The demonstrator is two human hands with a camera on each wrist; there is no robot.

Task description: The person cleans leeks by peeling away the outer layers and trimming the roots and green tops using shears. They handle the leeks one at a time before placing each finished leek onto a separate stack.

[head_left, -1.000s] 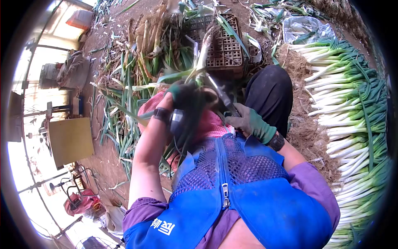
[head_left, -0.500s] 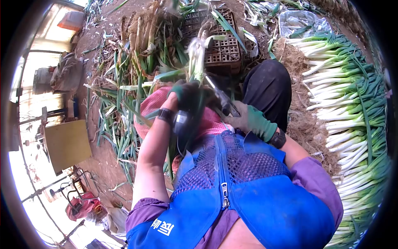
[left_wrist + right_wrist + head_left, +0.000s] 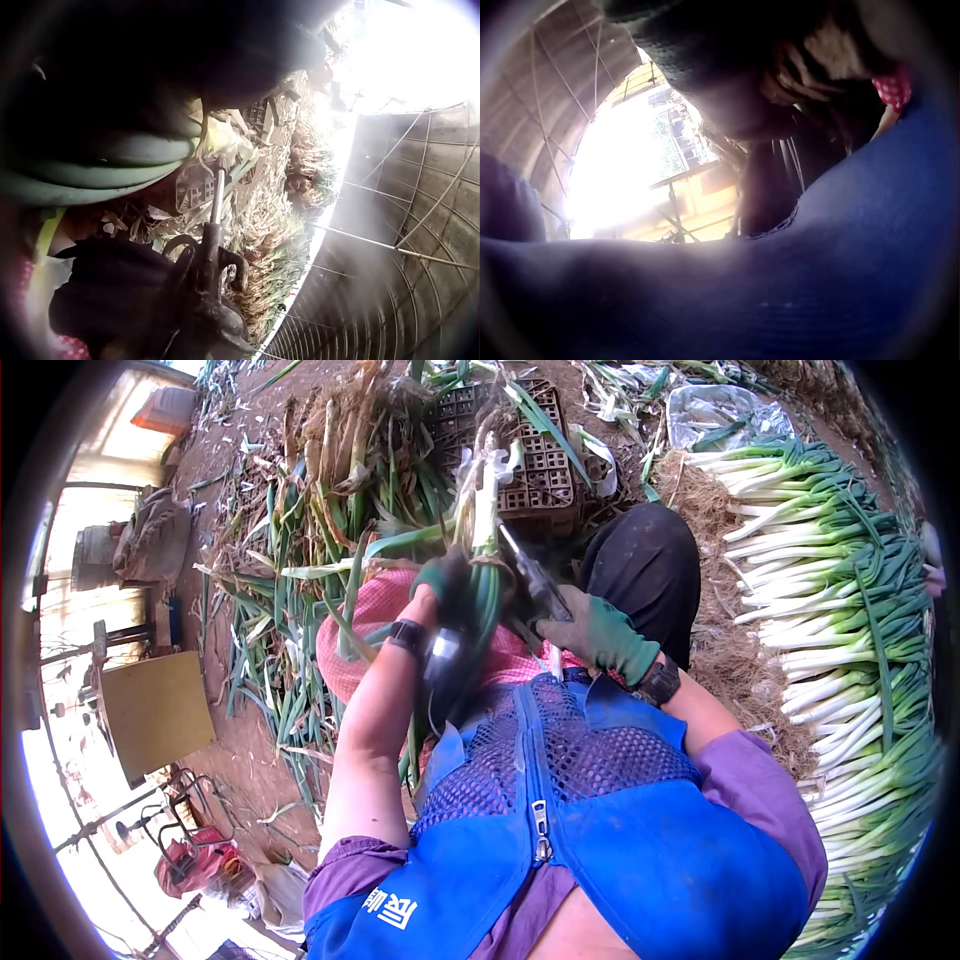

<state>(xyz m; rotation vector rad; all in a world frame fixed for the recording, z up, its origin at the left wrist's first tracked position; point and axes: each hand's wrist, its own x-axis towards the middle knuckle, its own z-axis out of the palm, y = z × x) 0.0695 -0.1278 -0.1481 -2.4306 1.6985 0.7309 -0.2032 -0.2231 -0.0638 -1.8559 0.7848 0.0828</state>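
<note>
My left hand (image 3: 443,582), in a dark green glove, grips a green onion (image 3: 484,510) at mid-stalk, its white end pointing away from me and its green leaves hanging toward my lap. My right hand (image 3: 598,634), also gloved, holds a metal blow gun (image 3: 536,582) whose thin nozzle points at the stalk just beyond my left hand. In the left wrist view the blow gun (image 3: 212,259) and its trigger show close up, with its nozzle reaching the stalk, and green leaves (image 3: 97,169) cross above it. The right wrist view shows mostly my blue vest (image 3: 780,285).
A long stack of cleaned green onions (image 3: 840,610) lies on the right, with a heap of roots and peel (image 3: 735,660) beside it. A black plastic crate (image 3: 545,465) stands ahead. Uncleaned onions and loose leaves (image 3: 320,490) cover the ground on the left. A pink cloth (image 3: 360,635) covers my lap.
Both hands have risen a little and the onion has turned more upright, its white end now farther from me. The blow gun stays at the stalk.
</note>
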